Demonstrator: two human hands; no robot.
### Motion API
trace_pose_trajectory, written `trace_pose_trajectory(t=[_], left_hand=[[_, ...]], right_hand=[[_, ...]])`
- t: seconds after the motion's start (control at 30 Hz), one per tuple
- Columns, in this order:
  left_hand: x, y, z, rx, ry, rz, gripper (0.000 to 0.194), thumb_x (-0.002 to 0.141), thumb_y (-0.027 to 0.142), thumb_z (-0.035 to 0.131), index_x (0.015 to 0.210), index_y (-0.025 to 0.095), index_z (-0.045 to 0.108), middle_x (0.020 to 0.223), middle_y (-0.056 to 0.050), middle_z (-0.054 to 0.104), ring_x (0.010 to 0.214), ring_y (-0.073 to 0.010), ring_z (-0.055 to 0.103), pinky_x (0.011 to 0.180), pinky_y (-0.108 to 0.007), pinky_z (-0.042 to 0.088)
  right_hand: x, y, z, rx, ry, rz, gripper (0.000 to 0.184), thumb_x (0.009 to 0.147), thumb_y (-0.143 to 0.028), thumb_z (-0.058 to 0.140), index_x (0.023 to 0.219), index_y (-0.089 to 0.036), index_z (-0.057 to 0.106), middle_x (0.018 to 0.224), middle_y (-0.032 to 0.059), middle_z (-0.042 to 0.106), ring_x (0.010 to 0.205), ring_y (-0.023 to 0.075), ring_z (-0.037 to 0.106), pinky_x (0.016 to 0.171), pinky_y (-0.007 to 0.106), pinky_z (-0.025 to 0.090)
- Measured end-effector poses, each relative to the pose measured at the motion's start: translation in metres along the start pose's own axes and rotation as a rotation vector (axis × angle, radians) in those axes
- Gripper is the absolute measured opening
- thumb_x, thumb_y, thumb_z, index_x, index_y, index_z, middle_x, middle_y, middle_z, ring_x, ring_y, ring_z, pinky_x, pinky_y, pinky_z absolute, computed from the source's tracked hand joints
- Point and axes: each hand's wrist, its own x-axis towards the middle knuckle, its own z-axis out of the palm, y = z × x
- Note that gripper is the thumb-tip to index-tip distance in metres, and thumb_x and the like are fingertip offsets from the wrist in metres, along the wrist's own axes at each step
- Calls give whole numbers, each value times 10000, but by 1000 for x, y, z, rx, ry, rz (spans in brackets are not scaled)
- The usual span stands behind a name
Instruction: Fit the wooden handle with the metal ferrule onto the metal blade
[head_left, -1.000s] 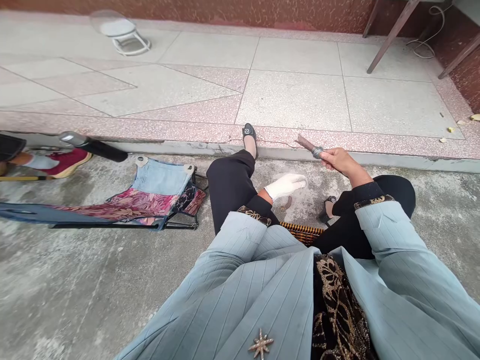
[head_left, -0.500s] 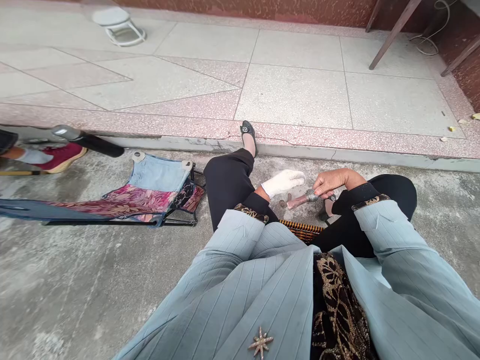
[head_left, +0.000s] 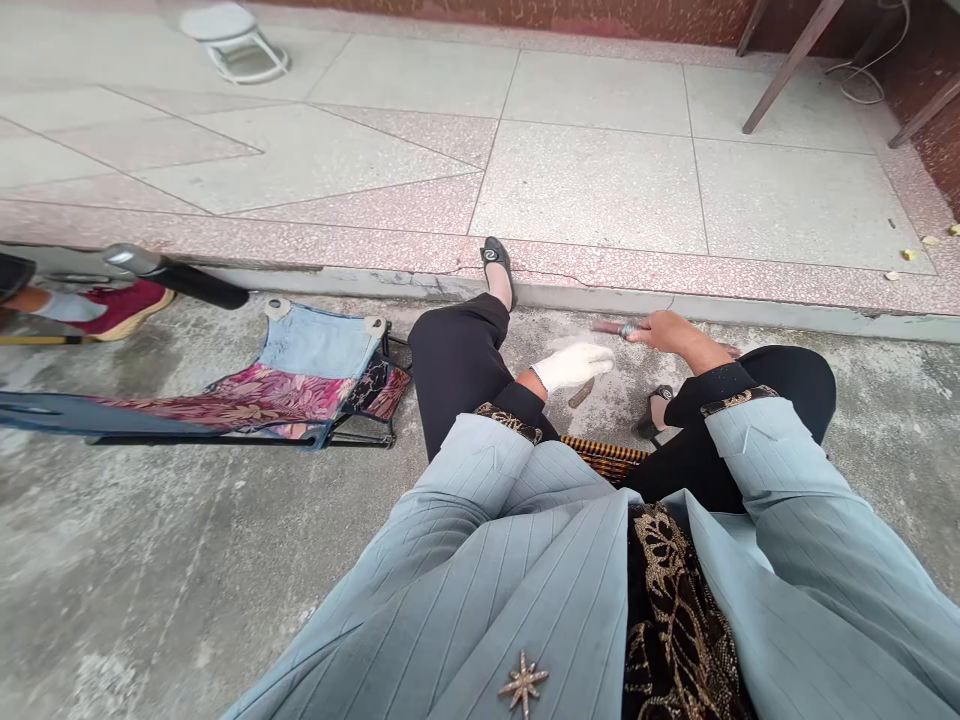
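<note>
Rough grey concrete ground (head_left: 247,560) fills the near part of the scene and runs off to the left. Beyond it, a raised platform (head_left: 592,185) of pale and pinkish slabs extends across the full width; its edge carries a thin crack. A reddish-brown wall (head_left: 525,15) closes the far side. On the left, a low folding chair (head_left: 315,345) in denim and floral cloth stands on the concrete. Dark slanting legs (head_left: 791,70) of a piece of furniture stand at the far right, and a white stool (head_left: 217,22) at the far left. At the left edge are another person's red shoe (head_left: 131,308) and, just beside it, a black cylinder (head_left: 199,285) with a silvery end. An orange-and-black woven edge (head_left: 600,458) shows between the wearer's knees.

The left hand (head_left: 574,367) wears a white glove; its fingers lie close together, pointing right. Whether they grip anything cannot be determined. The right hand (head_left: 667,333) is bare, its fingers wrapped round a brown rod (head_left: 610,327) bound with silvery wire. The rod projects leftward from those fingers, blurred, on the far side of the glove and apart from it. A short brown piece (head_left: 580,393) lies on the near side of the glove; contact between them cannot be confirmed.
</note>
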Motion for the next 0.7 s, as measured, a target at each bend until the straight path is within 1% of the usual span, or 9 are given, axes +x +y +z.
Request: trace_pose_trajectory(t=[0.07, 0.17, 0.2, 0.23, 0.27, 0.37, 0.43, 0.53, 0.7], left_hand=[[-2, 1, -1, -30, 3, 3, 225, 873, 329, 513, 808, 162, 649, 819, -36, 663, 783, -165, 558, 758, -241, 419], [-3, 2, -4, -139, -50, 52, 223, 867, 333, 538, 843, 151, 664, 813, -26, 669, 764, -152, 566, 753, -245, 426], [-3, 2, -4, -192, -65, 59, 227, 864, 342, 557, 863, 146, 672, 796, -22, 665, 746, -147, 566, 739, -246, 427], [-3, 2, -5, -259, -58, 51, 238, 862, 355, 577, 882, 140, 676, 772, -19, 657, 718, -140, 562, 714, -245, 427], [-2, 1, -6, -338, -26, 26, 252, 860, 371, 595, 890, 134, 676, 741, -16, 644, 684, -132, 554, 682, -243, 425], [-1, -1, -9, -590, 166, -107, 256, 856, 376, 635, 857, 121, 655, 655, -12, 601, 592, -107, 517, 594, -226, 407], [-1, -3, -11, -677, 240, -161, 220, 865, 341, 640, 831, 123, 641, 616, -9, 584, 559, -98, 506, 569, -219, 403], [-1, -4, -12, -728, 274, -178, 188, 899, 297, 605, 820, 129, 637, 604, -12, 583, 570, -104, 552, 601, -224, 438], [7, -12, -7, -964, 366, -241, 137, 870, 269, 628, 802, 151, 640, 643, -28, 616, 591, -125, 615, 642, -259, 495]], right_hand=[[-5, -1, 1, -42, -273, -69, 476, 809, -597, 664, 580, -189, 579, 561, 53, 575, 538, 152, 495, 560, 309, 330], [-17, -2, 0, 97, -744, -231, 518, 735, -645, 710, 567, -173, 577, 519, -2, 535, 476, 101, 432, 537, 277, 337], [-21, -2, -2, 180, -827, -298, 518, 721, -651, 719, 589, -166, 591, 521, -16, 532, 471, 89, 424, 534, 266, 340], [-24, -2, -4, 280, -831, -361, 512, 723, -647, 721, 615, -161, 603, 531, -25, 536, 469, 79, 422, 531, 255, 340], [-27, -2, -6, 395, -757, -414, 504, 735, -640, 717, 639, -157, 611, 545, -29, 543, 468, 71, 420, 523, 246, 336], [-33, -4, -14, 814, -310, -500, 520, 754, -659, 702, 676, -155, 598, 583, -20, 544, 461, 59, 401, 476, 230, 299], [-33, -6, -19, 1052, -89, -516, 554, 709, -698, 722, 695, -163, 577, 584, -19, 522, 451, 61, 386, 444, 232, 274], [-33, -11, -23, 1217, 29, -526, 591, 639, -726, 758, 744, -175, 572, 568, -32, 489, 437, 66, 368, 423, 236, 275], [-31, -19, -25, 1250, 46, -538, 579, 628, -694, 790, 741, -171, 567, 561, -24, 506, 433, 64, 385, 419, 225, 276]])
